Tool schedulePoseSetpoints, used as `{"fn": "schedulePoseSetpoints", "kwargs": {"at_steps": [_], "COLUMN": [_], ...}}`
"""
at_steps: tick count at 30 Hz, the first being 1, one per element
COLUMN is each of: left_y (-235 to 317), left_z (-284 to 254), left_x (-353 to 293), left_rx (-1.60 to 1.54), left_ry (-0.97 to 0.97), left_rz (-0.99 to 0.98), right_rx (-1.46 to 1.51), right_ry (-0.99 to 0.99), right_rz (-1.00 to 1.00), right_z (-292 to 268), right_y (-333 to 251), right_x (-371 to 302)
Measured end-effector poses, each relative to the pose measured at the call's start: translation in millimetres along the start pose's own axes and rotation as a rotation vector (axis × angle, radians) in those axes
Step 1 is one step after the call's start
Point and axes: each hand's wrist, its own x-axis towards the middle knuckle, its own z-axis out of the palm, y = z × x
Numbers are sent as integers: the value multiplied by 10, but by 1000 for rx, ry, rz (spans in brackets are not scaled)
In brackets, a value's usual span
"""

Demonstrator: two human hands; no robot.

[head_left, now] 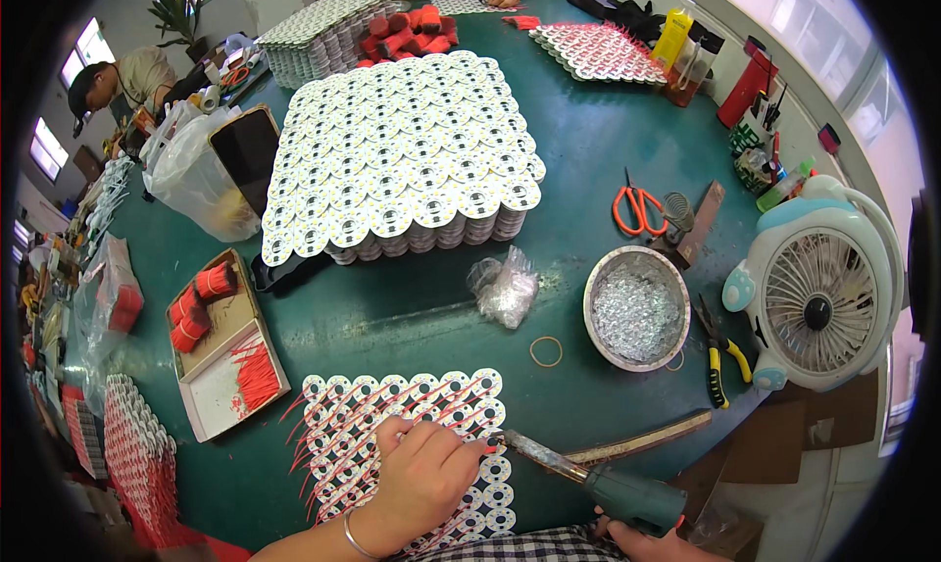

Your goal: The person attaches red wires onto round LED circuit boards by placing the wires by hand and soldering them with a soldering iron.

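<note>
Wire (491, 449) apparently pinched by left hand (426, 474); iron (635, 500) gripped by right hand (635, 542); wire best held still against near board (423, 393).

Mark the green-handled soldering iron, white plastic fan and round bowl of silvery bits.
Green-handled soldering iron (632, 500): head view, on its handle.
White plastic fan (817, 312): head view, on its hub.
Round bowl of silvery bits (589, 309): head view, on its left rim.

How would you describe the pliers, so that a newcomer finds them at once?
Find the white-and-blue fan at the right of the green table. Between it and the round bowl lie the pliers. Their yellow-and-black handles set them apart from the orange-handled scissors farther back.
</note>
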Motion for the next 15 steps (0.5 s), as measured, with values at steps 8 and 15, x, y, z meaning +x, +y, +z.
{"fn": "schedulePoseSetpoints", "kwargs": {"at_steps": [8,15], "left_y": [0,25], "left_z": [-4,-30], "left_x": [11,17], "left_rx": [-3,6], "left_ry": [-20,-27], "left_rz": [3,-5], "right_rx": [26,227], "right_ry": [34,-75], "right_rz": [-26,390], "right_z": [-38,-17], "right_y": [-178,66], "right_x": [296,-87]}}
